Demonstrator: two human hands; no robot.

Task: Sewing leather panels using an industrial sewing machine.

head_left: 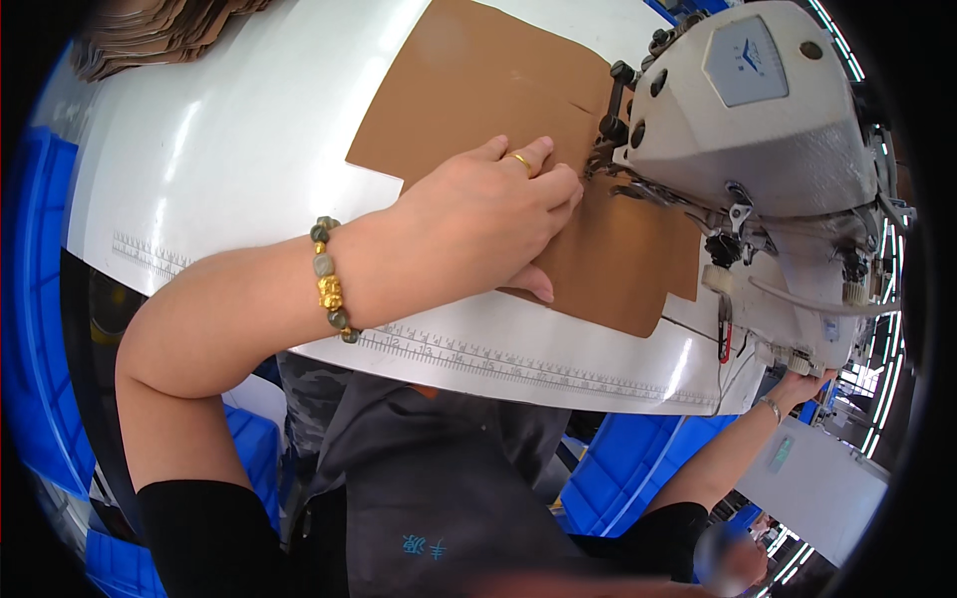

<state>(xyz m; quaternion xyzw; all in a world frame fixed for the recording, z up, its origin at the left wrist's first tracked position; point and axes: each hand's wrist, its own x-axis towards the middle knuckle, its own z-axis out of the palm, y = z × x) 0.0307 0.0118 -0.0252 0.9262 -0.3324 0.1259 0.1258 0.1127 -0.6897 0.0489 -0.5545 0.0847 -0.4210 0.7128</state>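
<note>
The person's left hand (pixel 513 204), loosely open, rests on the brown sheet (pixel 478 90), which lies on the counter (pixel 229 184), partly beneath the sewing machine (pixel 797 164). The right hand (pixel 803 385) is at the machine's side; its grip cannot be told.

The left arm (pixel 164 349) comes in from the near left, sharply bent at the elbow, its bare forearm (pixel 239 289) running toward the right and far side. The left hand (pixel 493 204) lies palm down, fingers loosely bent and pointing right, thumb (pixel 535 284) set apart on the near side. The right arm (pixel 723 453) reaches out to the right, well apart from the left. The right hand (pixel 802 386) shows small and partly hidden, its grip unclear.
</note>
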